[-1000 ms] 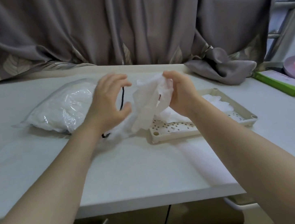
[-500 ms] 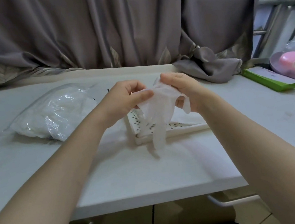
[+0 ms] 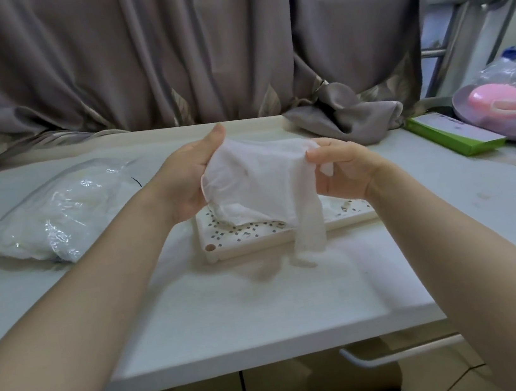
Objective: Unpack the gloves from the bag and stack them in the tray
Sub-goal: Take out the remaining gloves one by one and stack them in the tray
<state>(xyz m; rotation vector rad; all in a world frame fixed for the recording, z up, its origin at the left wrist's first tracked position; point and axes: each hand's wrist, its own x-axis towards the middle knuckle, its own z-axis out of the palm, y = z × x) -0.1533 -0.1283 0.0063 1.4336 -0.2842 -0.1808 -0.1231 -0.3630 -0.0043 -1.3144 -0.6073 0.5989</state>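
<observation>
Both hands, left hand [image 3: 193,179] and right hand [image 3: 342,168], pinched a limp glove [image 3: 261,184] above the tray [image 3: 256,240]; its dangling fingers might have draped outside the rim.

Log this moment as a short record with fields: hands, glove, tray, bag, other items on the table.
left hand: grips the left edge of the glove
right hand: pinches the glove's right edge
glove: thin, white, stretched between both hands above the tray, its fingers hanging down past the tray's front edge
tray: cream, perforated, on the table, white gloves already inside
bag: clear plastic, left of the tray, more white gloves inside
other: green box and pink object at far right
</observation>
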